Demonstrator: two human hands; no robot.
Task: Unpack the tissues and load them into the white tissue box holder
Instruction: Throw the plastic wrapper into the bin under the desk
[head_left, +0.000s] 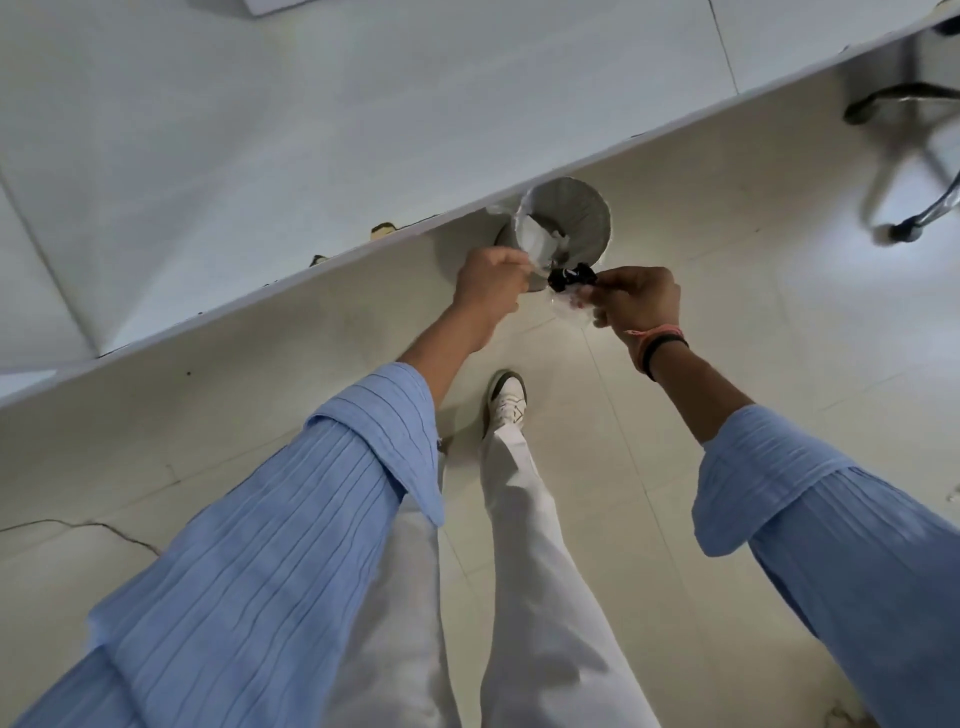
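Both hands are held out over the floor beside a grey waste bin (582, 218). My left hand (491, 278) pinches one end of a clear plastic wrapper (540, 244) that stretches across the bin's mouth. My right hand (636, 301) grips the other, crumpled end of the wrapper (569, 306), where a small black printed patch (571, 275) shows. Neither the tissues nor the white tissue box holder are in sight.
A white table (260, 156) runs diagonally across the upper left, its edge just above the bin. A black chair base (904, 156) stands at the upper right. My leg and white shoe (506, 402) are on the pale tiled floor (727, 260) below the hands.
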